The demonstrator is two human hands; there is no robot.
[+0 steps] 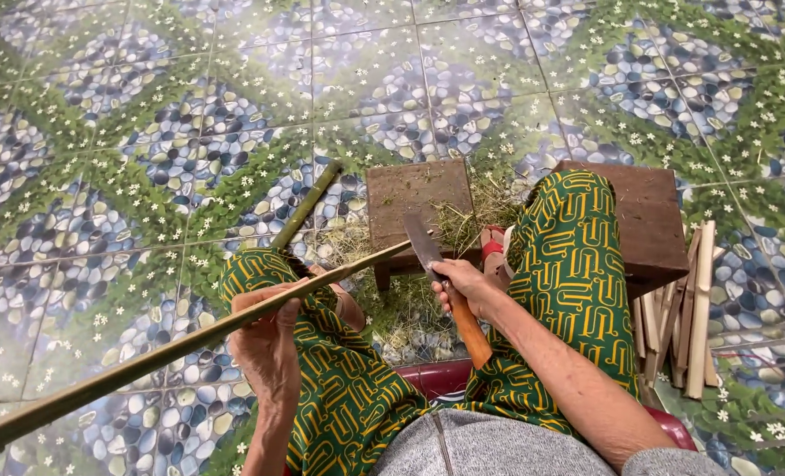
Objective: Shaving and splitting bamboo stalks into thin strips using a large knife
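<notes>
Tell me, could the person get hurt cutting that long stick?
Maybe. The knife in the right hand meets the bamboo strip near the left hand and knees, so a slip might cut skin. The strip's thin edges could splinter into fingers. Shavings on the floor tiles might be slippery underfoot.

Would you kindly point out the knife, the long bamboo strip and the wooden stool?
knife [422, 244], head view, flat of blade
long bamboo strip [145, 361], head view, mid-length
wooden stool [410, 189], head view, bare top

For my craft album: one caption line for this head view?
Left hand holds long green bamboo strip; right hand holds wooden-handled knife over small wooden block.
</notes>
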